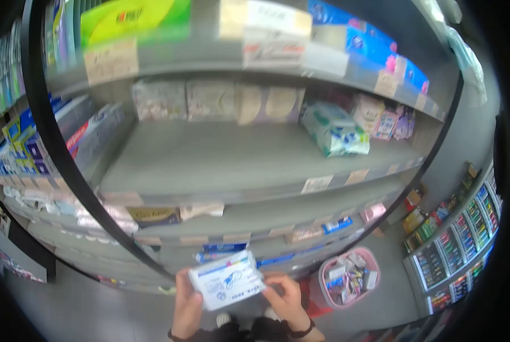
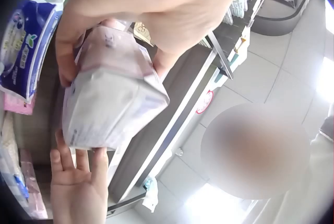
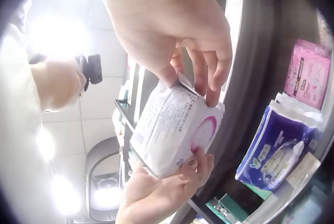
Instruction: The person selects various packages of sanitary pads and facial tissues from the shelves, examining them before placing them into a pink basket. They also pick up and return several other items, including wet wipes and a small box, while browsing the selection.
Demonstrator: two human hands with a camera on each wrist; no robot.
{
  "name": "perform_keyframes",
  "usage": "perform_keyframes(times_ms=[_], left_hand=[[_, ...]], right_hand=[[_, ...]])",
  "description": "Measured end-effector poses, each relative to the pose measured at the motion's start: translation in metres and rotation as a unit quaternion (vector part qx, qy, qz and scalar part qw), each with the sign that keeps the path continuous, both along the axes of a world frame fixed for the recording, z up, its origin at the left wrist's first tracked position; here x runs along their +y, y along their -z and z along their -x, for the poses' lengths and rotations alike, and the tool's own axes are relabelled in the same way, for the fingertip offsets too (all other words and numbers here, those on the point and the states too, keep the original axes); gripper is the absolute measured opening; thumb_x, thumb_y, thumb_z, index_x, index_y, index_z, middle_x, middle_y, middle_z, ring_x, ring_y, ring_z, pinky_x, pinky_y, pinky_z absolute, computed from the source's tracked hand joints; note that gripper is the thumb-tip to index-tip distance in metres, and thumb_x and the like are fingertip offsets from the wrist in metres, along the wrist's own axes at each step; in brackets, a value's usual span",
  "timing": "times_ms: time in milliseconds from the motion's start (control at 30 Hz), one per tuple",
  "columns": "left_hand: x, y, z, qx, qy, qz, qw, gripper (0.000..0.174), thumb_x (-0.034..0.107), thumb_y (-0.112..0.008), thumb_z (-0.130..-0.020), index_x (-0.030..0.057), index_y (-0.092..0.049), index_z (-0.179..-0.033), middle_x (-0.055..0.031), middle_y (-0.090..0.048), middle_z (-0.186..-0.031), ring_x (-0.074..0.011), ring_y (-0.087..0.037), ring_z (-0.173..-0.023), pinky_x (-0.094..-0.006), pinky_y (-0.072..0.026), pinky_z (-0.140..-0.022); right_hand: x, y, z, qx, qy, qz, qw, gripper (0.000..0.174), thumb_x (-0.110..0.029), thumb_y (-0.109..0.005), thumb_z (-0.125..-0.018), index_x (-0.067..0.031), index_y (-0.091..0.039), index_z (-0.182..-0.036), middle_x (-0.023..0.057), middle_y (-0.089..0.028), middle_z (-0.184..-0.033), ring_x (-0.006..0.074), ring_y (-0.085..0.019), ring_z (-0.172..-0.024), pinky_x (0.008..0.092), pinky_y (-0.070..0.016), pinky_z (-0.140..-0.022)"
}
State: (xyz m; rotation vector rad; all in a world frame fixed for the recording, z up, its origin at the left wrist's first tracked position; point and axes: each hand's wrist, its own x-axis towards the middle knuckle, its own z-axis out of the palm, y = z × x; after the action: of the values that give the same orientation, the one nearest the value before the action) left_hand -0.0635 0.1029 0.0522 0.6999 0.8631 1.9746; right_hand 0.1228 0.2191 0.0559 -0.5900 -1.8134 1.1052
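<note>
between two hands, a white packet by its ends

low in front of the body, a soft white printed packet [image 1: 226,280] is held up between both hands, its printed face tipped toward the head camera, a tilt that seems to suit reading. the left hand [image 1: 186,308] is clamped on one end, thumb on the near face and fingers behind, probably to carry the weight. the right hand [image 1: 287,300] pinches the other end; the right wrist view shows its thumb and fingers closed about a folded flap [image 3: 187,84], a grip that likely steadies that end without hiding the print.

just beyond, on the floor to the right, stands a pink basket [image 1: 324,288] filled with small packages, close enough, it seems, to reach without a step.

past the hands rise the shelves. a white-and-green soft pack [image 1: 335,131] lies near the front of one board, beside smaller pink packs [image 1: 386,122], while pale boxes [image 1: 209,101] line its back, their faces outward, presumably so labels show. price tags [image 1: 318,183] sit along the front lip. farther off to the right are racks of small coloured goods [image 1: 466,233], too small to identify.
</note>
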Motion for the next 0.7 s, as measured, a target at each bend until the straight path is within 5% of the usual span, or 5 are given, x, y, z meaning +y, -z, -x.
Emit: perform_keyframes(times_ms=[300,467,567,633,700], left_hand=[[-0.007,-0.007,0.008,-0.002,0.018,0.043,0.999,0.086,0.047,-0.067,-0.085,0.0010,-0.024,-0.144,-0.0158,-0.041,-0.137,-0.0251,-0.040,-0.131,-0.0379,-0.0320,-0.109],[-0.010,0.000,0.010,-0.030,0.045,0.061,0.997,0.084,0.051,-0.063,-0.088,-0.0016,-0.027,-0.143,-0.0143,-0.046,-0.136,-0.0230,-0.045,-0.129,-0.0367,-0.0340,-0.108],[-0.014,0.000,0.010,-0.089,0.115,0.086,0.986,0.080,0.051,-0.060,-0.090,-0.0022,-0.033,-0.142,-0.0135,-0.048,-0.136,-0.0221,-0.046,-0.129,-0.0362,-0.0346,-0.108],[-0.009,0.001,0.005,-0.091,0.118,0.082,0.985,0.075,0.051,-0.057,-0.092,-0.0024,-0.036,-0.142,-0.0128,-0.050,-0.136,-0.0216,-0.047,-0.128,-0.0353,-0.0339,-0.108],[0.002,0.007,0.009,0.004,0.174,0.035,0.984,0.075,0.051,-0.054,-0.094,-0.0022,-0.034,-0.143,-0.0126,-0.049,-0.136,-0.0209,-0.046,-0.128,-0.0343,-0.0327,-0.108]], right_hand=[[-0.022,0.001,0.008,0.055,-0.030,0.064,0.996,0.027,-0.006,-0.072,-0.083,-0.0004,-0.059,-0.107,0.0194,-0.063,-0.116,0.0250,-0.060,-0.108,0.0353,-0.0441,-0.096],[-0.012,-0.012,0.014,-0.008,-0.081,-0.090,0.993,0.080,-0.015,-0.086,-0.066,-0.0118,-0.046,-0.135,0.0249,-0.040,-0.144,0.0334,-0.051,-0.122,0.0440,-0.0404,-0.101],[-0.009,-0.015,0.013,0.022,-0.100,-0.129,0.986,0.094,-0.012,-0.088,-0.063,-0.0154,-0.038,-0.142,0.0264,-0.034,-0.148,0.0351,-0.049,-0.124,0.0456,-0.0403,-0.101],[-0.002,-0.006,0.004,0.016,-0.119,-0.153,0.981,0.107,-0.013,-0.091,-0.060,-0.0127,-0.028,-0.147,0.0274,-0.041,-0.143,0.0335,-0.053,-0.120,0.0453,-0.0412,-0.100],[-0.007,-0.001,-0.005,0.068,-0.094,0.013,0.993,0.112,-0.018,-0.092,-0.060,-0.0072,-0.024,-0.148,0.0252,-0.051,-0.135,0.0298,-0.057,-0.116,0.0425,-0.0415,-0.100]])
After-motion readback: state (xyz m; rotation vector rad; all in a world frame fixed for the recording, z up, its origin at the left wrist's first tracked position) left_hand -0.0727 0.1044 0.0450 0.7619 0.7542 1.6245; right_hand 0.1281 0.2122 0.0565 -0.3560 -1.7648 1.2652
